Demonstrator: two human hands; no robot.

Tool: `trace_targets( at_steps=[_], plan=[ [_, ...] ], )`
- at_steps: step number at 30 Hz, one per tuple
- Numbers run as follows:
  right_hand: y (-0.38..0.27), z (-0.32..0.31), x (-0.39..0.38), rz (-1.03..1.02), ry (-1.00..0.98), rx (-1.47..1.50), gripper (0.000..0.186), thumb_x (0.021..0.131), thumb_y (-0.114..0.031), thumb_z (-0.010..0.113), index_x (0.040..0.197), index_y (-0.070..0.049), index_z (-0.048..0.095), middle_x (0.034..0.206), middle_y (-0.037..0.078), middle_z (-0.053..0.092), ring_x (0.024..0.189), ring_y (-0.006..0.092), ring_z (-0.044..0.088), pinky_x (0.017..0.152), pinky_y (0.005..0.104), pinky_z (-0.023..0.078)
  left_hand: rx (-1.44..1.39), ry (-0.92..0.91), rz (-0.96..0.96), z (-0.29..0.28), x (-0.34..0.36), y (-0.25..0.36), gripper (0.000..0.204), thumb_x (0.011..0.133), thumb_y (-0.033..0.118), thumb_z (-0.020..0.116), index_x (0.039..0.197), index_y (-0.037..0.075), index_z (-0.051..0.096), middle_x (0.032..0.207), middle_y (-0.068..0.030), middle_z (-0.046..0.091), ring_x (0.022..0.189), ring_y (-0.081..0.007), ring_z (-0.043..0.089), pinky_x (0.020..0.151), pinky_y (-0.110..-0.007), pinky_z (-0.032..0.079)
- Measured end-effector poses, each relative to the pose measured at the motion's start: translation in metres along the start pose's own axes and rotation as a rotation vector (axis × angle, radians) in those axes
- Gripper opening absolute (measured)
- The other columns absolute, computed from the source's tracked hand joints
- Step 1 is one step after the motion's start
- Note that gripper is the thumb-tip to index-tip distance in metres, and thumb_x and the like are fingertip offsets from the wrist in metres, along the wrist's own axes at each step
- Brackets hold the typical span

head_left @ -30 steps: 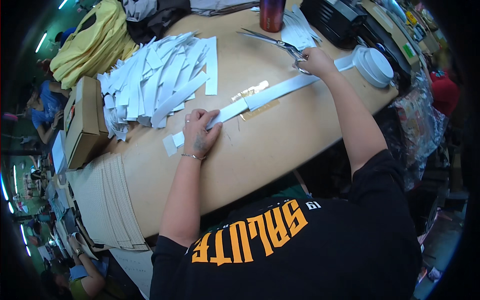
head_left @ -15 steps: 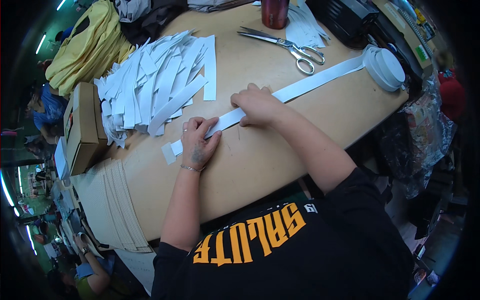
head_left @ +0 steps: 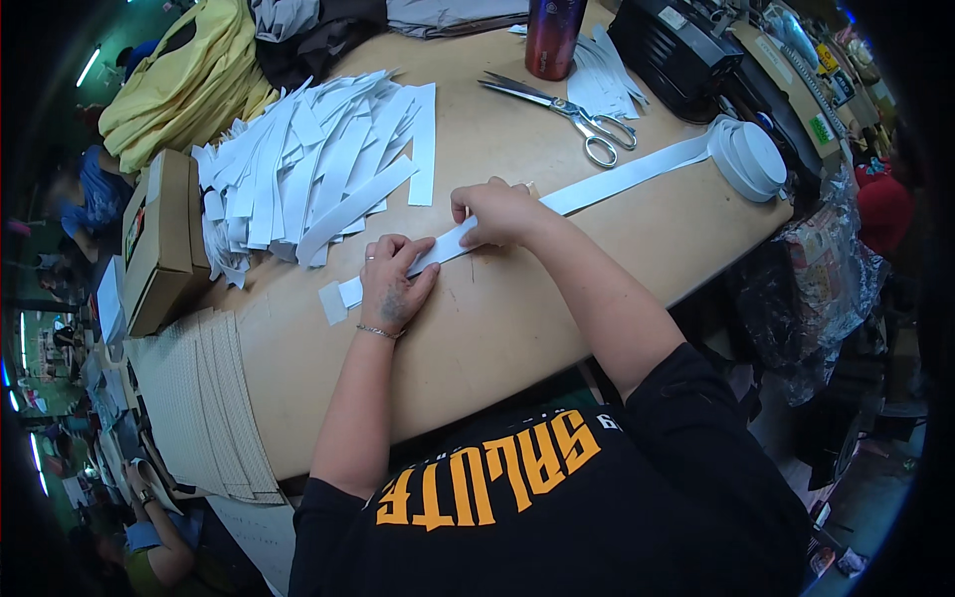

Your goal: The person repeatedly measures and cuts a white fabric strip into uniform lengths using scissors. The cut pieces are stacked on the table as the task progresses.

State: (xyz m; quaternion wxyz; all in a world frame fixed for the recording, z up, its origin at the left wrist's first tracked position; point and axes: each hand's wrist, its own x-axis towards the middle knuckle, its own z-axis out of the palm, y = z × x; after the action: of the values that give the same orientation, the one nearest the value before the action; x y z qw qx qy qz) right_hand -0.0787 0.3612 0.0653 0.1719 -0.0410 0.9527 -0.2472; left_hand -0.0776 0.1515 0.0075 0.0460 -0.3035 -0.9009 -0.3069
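Observation:
A white flat band (head_left: 607,189) runs slantwise across the table from a white roll (head_left: 748,162) at the right. My left hand (head_left: 394,284) lies over the band near its left end, fingers spread and pressing it to the tabletop. A little further along, my right hand (head_left: 494,212) pinches the band between thumb and fingers; part of that grip is hidden. Beyond the band's left end lies a small pale translucent piece (head_left: 333,302). Silver-handled scissors (head_left: 572,111) rest beyond my right hand, blades partly apart. A heap of cut white strips (head_left: 308,169) covers the table's far left.
A brown cardboard box (head_left: 164,244) and stacked beige sheets (head_left: 214,408) occupy the left side. Yellow cloth (head_left: 189,85) is piled behind. At the back stand a dark red tumbler (head_left: 553,40), more white strips (head_left: 602,80) and a black machine (head_left: 676,60). Clear plastic (head_left: 821,279) hangs past the right edge.
My right hand has shifted slightly left along the band, closer to my left hand. My left hand stays in place. The whole view has tilted a little.

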Motion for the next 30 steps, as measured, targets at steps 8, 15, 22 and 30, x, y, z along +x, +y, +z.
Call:
trace_targets(
  at_steps=[8, 15, 22, 30],
  plan=[
    [-0.023, 0.005, -0.019, -0.385, 0.358, 0.007, 0.009, 0.072, -0.01, 0.068, 0.079, -0.012, 0.063, 0.076, 0.001, 0.062, 0.086, 0.0246, 0.054, 0.078, 0.0366, 0.042, -0.267, 0.113, 0.047, -0.001, 0.004, -0.014, 0.032, 0.08, 0.024, 0.065, 0.108, 0.01, 0.06, 0.098, -0.0101, 0.056, 0.094, -0.0298, 0.05, 0.08, -0.04, 0.042],
    [-0.013, -0.012, -0.028, -0.452, 0.582, 0.202, 0.019, 0.074, -0.011, 0.069, 0.093, -0.013, 0.065, 0.086, 0.001, 0.064, 0.09, 0.0248, 0.053, 0.082, 0.0354, 0.042, -0.541, 0.094, -0.03, -0.034, -0.013, 0.001, 0.016, 0.088, 0.015, 0.059, 0.087, -0.001, 0.055, 0.074, -0.0099, 0.05, 0.065, -0.0208, 0.047, 0.063, -0.029, 0.041],
    [0.055, -0.005, -0.035, -0.076, 0.293, -0.061, 0.035, 0.073, -0.016, 0.072, 0.107, -0.015, 0.064, 0.104, 0.003, 0.06, 0.105, 0.026, 0.049, 0.092, 0.0378, 0.042, -0.299, 0.393, -0.121, -0.179, 0.104, -0.04, 0.04, 0.085, 0.041, 0.06, 0.078, 0.002, 0.059, 0.055, 0.0009, 0.042, 0.054, -0.0066, 0.037, 0.05, -0.025, 0.032],
    [0.05, 0.004, -0.032, -0.052, 0.164, -0.136, 0.032, 0.069, -0.015, 0.074, 0.099, -0.013, 0.063, 0.106, 0.005, 0.055, 0.106, 0.0273, 0.047, 0.091, 0.0397, 0.042, 0.482, 0.54, 0.204, -0.097, 0.136, -0.072, 0.051, 0.082, 0.039, 0.064, 0.113, 0.0, 0.056, 0.095, -0.0174, 0.061, 0.088, -0.037, 0.057, 0.08, -0.045, 0.045]
  ],
)
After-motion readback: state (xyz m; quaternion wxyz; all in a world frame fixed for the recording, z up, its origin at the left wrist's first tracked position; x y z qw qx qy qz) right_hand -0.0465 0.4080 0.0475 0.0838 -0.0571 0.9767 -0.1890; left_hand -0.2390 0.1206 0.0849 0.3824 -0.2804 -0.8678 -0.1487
